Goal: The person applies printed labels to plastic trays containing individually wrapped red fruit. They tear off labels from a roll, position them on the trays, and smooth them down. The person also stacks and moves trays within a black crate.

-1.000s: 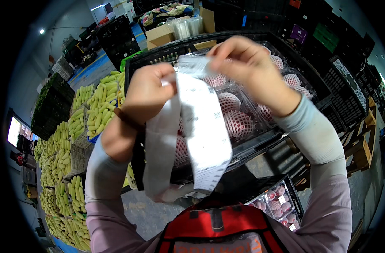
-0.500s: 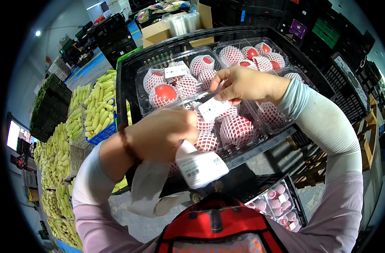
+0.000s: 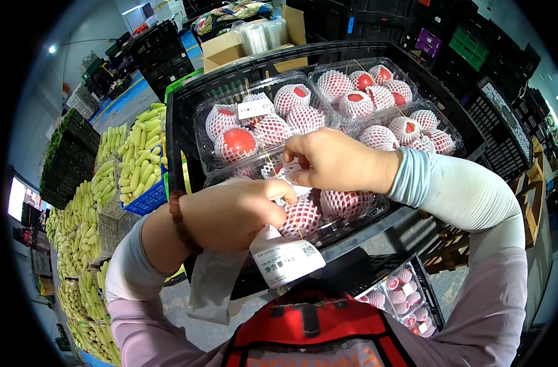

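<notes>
My left hand (image 3: 233, 211) is closed on a strip of white printed labels (image 3: 287, 260), which hangs below the fingers with its pale backing paper (image 3: 215, 284). My right hand (image 3: 343, 162) pinches a small white label (image 3: 300, 185), pressing it onto the lid of the nearest clear plastic box (image 3: 380, 205). Red round fruits in white foam nets (image 3: 346, 202) show through this box, partly covered by both hands. Behind it, another clear box (image 3: 200, 131) bears a white label (image 3: 256, 107). All these boxes sit in a large black crate (image 3: 371, 237).
Two more fruit boxes fill the crate's right side. Crates of pale green gourds (image 3: 138, 174) line the left. A cardboard box (image 3: 223, 52) with stacked clear containers stands behind. Below right is another crate of fruit packs (image 3: 407, 296); a wooden pallet (image 3: 453, 252) lies nearby.
My right hand has lowered toward me with the small label, from above the near box onto its lid. My left hand has shifted slightly, keeping the label strip.
</notes>
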Available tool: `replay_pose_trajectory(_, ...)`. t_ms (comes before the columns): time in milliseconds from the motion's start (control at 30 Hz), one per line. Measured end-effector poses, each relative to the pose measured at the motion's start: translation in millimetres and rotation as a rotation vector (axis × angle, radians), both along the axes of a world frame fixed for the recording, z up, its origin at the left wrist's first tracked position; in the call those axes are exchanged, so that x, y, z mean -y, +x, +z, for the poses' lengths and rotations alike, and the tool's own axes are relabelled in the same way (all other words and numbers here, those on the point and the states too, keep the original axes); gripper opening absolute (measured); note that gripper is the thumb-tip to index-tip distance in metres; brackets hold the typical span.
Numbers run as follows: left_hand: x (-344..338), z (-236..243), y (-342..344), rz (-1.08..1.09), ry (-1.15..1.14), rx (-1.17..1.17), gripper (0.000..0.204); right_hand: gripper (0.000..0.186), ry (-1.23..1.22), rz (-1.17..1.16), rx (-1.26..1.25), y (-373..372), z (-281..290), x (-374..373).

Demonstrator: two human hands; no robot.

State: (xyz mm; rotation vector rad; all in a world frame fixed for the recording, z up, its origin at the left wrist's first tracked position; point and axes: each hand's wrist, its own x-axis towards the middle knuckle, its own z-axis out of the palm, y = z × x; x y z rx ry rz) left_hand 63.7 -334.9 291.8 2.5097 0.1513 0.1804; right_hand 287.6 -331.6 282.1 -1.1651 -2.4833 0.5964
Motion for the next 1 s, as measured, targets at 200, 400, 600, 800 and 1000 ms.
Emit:
replay_pose_trajectory(200,-0.1,-1.1,-3.6,0.224,0.243,0.269,0.014,0.025,0.209,-0.087,0.018,16.6,18.6,-3.1)
replay_pose_trajectory(400,-11.7,13.7,5.1,0.627,0.435,0.403,0.007,0.027,-0.520,0.206,-0.792,1.3,26.4,7.6)
replay_pose_trajectory(600,-9.7,15.4,15.4,0.598,0.433,0.634,0.008,0.036,-0.455,0.158,-0.754,7.2,20.9,-2.0)
replay_pose_trajectory(800,-9.0,21.6,13.5,0.564,0.616,0.598,0.006,0.031,-0.515,0.133,-0.827,4.5,23.2,1.0)
replay_pose_trajectory(1000,-11.4,44.6,27.6,0.575,0.728,0.418,0.017,0.026,-0.435,0.132,-0.853,8.5,28.4,0.0)
